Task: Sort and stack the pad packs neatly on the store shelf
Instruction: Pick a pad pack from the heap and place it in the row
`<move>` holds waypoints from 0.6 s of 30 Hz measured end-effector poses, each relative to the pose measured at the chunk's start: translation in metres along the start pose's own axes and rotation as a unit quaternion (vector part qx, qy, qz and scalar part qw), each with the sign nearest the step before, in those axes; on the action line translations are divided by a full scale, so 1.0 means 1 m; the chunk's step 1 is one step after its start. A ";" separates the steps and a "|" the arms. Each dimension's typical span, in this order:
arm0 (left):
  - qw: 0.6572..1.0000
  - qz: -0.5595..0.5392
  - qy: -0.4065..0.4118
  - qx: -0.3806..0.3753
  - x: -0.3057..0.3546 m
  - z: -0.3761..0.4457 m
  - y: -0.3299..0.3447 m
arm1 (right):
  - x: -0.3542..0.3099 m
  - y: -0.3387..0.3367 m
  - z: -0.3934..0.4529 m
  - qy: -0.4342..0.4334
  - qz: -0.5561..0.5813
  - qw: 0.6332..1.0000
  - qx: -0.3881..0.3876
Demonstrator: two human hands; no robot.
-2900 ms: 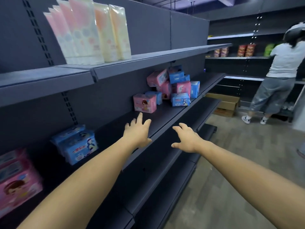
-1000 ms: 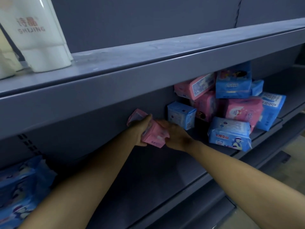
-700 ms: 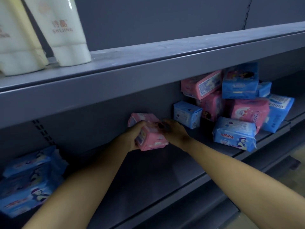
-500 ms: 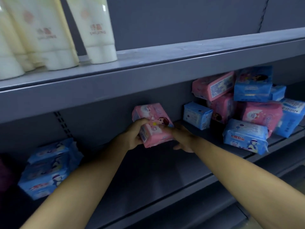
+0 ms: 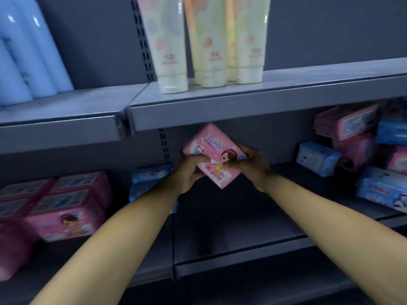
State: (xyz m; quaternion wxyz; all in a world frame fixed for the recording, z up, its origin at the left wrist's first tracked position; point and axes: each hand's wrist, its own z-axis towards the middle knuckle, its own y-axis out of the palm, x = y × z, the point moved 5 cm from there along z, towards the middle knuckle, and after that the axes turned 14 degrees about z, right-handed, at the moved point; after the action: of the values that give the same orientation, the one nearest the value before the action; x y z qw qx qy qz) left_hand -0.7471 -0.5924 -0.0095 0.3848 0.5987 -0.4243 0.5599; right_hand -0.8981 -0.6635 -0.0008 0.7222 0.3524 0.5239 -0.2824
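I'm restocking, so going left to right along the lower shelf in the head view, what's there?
Stacked pink packs → blue packs → left hand → held pink pack → right hand → small blue pack → jumbled pile.

This was a shop aisle: grey metal gondola shelves (image 5: 264,102) with slotted upright rails (image 5: 143,40) held packaged goods in rows. At twelve o'clock stood pale plastic cream tubes (image 5: 209,40) on their caps, at ten o'clock blue plastic bottles (image 5: 33,51). Below, at eight o'clock, pink printed pad packs (image 5: 66,208) sat stacked, and at three o'clock pink and blue soft packs (image 5: 356,146) lay in a loose heap
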 end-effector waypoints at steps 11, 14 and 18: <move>0.983 0.143 0.064 0.098 0.011 -0.103 -0.138 | -0.003 0.145 -0.034 -0.063 -0.151 0.985 -0.057; 0.968 0.187 0.054 0.162 0.002 -0.133 -0.177 | 0.001 0.188 -0.047 -0.087 -0.198 0.972 -0.087; 0.943 0.254 0.044 0.210 -0.008 -0.169 -0.220 | 0.014 0.242 -0.062 -0.112 -0.273 0.947 -0.125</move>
State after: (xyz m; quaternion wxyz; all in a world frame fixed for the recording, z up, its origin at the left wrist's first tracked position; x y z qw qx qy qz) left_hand -0.5990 -0.3583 -0.0017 0.1135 0.5128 -0.4177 0.7414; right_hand -0.7402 -0.4707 0.0252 0.7102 0.0687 0.5467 -0.4382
